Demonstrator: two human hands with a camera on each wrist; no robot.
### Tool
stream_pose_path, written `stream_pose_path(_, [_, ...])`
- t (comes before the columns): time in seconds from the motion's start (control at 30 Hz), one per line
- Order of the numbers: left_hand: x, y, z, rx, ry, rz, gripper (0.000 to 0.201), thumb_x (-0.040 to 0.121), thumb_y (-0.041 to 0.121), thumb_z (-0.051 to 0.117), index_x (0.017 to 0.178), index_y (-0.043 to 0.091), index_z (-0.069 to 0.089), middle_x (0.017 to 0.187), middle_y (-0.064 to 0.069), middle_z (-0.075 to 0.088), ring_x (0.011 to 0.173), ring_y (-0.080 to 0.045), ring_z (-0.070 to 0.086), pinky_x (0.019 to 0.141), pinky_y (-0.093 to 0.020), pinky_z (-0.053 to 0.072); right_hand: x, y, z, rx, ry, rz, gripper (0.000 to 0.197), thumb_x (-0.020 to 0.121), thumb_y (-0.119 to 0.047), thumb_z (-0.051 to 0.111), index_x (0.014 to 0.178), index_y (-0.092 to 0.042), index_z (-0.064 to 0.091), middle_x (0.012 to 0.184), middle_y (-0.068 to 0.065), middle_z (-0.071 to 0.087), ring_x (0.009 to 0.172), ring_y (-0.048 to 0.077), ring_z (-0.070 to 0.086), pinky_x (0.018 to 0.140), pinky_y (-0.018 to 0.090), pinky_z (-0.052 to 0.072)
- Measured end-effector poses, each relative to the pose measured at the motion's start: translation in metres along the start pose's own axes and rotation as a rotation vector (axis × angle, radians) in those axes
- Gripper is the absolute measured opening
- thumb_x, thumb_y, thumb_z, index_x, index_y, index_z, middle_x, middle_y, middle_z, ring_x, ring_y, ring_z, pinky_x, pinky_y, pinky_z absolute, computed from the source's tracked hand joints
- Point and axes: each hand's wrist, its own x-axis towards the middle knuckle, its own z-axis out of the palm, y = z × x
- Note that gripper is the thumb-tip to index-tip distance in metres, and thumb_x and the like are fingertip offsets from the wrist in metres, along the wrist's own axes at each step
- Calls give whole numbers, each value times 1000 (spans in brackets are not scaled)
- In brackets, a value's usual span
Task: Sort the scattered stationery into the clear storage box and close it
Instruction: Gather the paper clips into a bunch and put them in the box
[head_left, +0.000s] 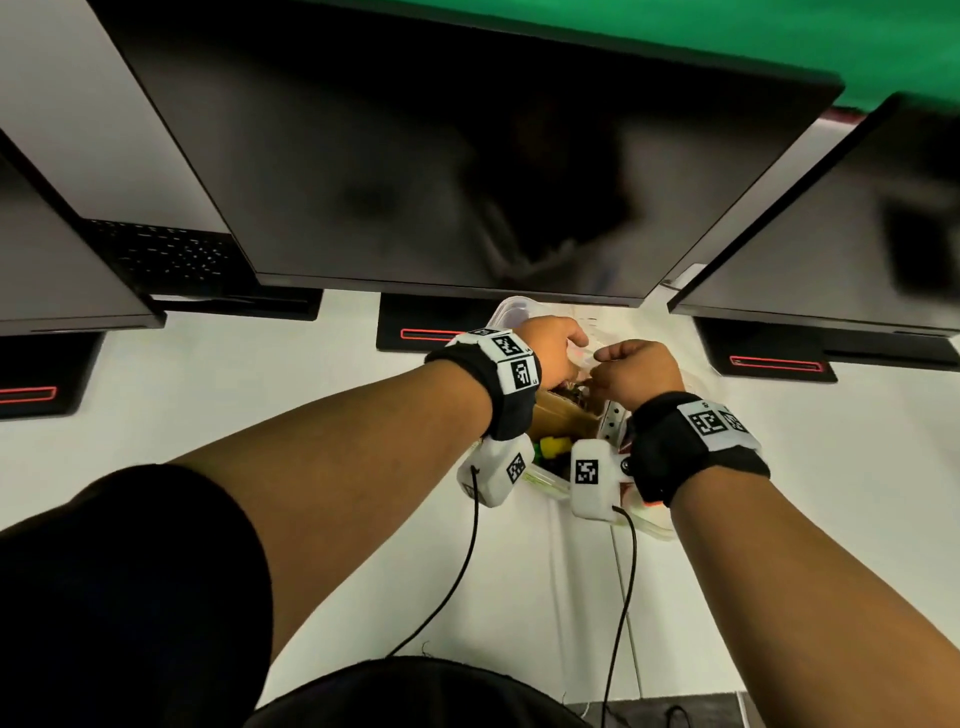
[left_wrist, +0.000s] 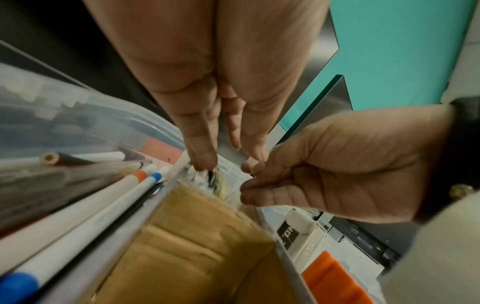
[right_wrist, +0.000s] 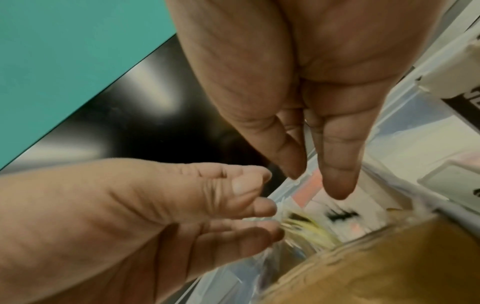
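The clear storage box (head_left: 511, 312) stands open on the white desk under the middle monitor. Both hands hover over its far end. My left hand (head_left: 556, 345) pinches the top of a small clear bag (left_wrist: 223, 181) of yellow and black bits, thumb and fingers (left_wrist: 205, 162) pointing down. My right hand (head_left: 623, 366) is curled beside it, fingertips (left_wrist: 249, 170) pinching the bag's right edge. In the right wrist view the bag (right_wrist: 306, 226) lies in a far compartment. Pens (left_wrist: 103, 195), a brown roll (left_wrist: 197, 246), a white eraser (left_wrist: 298, 230) and an orange item (left_wrist: 335, 281) fill other compartments.
Three dark monitors (head_left: 467, 156) hang low over the desk; their black bases (head_left: 421, 332) stand just behind the box. A keyboard (head_left: 171, 254) lies at the back left. Two black wrist-camera cables (head_left: 623, 597) trail toward me across the white desk (head_left: 260, 374).
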Motion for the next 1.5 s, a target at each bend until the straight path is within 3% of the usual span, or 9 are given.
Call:
stream_pose_path(0.13, [-4, -7, -3, -30, -12, 28, 40, 87, 1, 56, 125, 13, 57, 123, -10, 61, 109, -23, 60, 90, -22, 49, -3, 1, -1, -29, -10, 3, 27, 76, 8, 62, 77, -19, 63, 99, 9, 68, 97, 28, 65, 90, 41, 54])
stream_pose_path(0.23, [-15, -20, -19, -149, 64, 42, 31, 85, -6, 51, 111, 6, 64, 102, -9, 66, 90, -16, 64, 70, -10, 49, -15, -7, 5, 40, -52, -27, 29, 82, 3, 58, 67, -22, 60, 87, 6, 65, 85, 29, 67, 78, 40, 58])
stream_pose_path(0.37, [-40, -54, -57, -150, 190, -14, 22, 82, -2, 55, 97, 9, 68, 92, -6, 70, 81, -13, 61, 79, -23, 50, -42, -31, 31, 92, -104, -213, 26, 82, -6, 61, 62, -22, 61, 66, -3, 61, 70, 21, 60, 74, 34, 52])
stream_pose_path(0.57, [-92, -141, -86, 41, 186, -224, 21, 81, 5, 64, 102, 11, 66, 106, -7, 68, 83, -12, 56, 74, -18, 39, -92, -59, 95, -253, -340, -547, 13, 84, -12, 60, 94, -13, 70, 94, 0, 66, 89, 15, 59, 81, 24, 45])
stream_pose_path(0.8, [-150, -225, -73, 318, -77, -487, 86, 65, 44, 80, 136, 17, 40, 136, -12, 40, 124, -29, 45, 104, -38, 40, -111, -23, 171, -655, -662, -460, 60, 77, -31, 74, 127, -12, 47, 126, 9, 53, 116, 26, 51, 92, 28, 42])
stream_pose_path(0.93, [-171, -251, -53, 440, -201, -511, 133, 55, 61, 78, 149, 14, -3, 157, -17, -4, 146, -35, -1, 119, -48, 14, -106, -2, 197, -760, -615, -405, 100, 66, -34, 83, 144, -13, 23, 146, 13, 24, 130, 31, 41, 106, 37, 40])
stream_pose_path(1.1, [-179, -261, -27, 532, -238, -423, 146, 47, 75, 71, 147, 10, -13, 155, -18, -19, 145, -36, -14, 117, -51, 4, -94, -1, 216, -653, -529, -316, 125, 61, -33, 87, 151, -14, 2, 155, 12, -3, 140, 30, 28, 114, 32, 29])
stream_pose_path(1.23, [-171, -259, -19, 472, -218, -429, 133, 62, 72, 63, 146, 5, -15, 155, -19, -21, 144, -36, -16, 117, -50, 0, -85, -11, 227, -552, -495, -322, 106, 63, -27, 86, 145, -5, 23, 154, 13, 2, 138, 26, 31, 112, 20, 22])
stream_pose_path(1.5, [-142, -245, -34, 283, -150, -324, 55, 99, 19, 39, 148, 9, 17, 159, -12, 6, 147, -26, 4, 120, -34, 8, -75, -42, 245, -432, -438, -442, 48, 79, -14, 71, 124, -8, 57, 138, 11, 41, 124, 23, 47, 103, 18, 30])
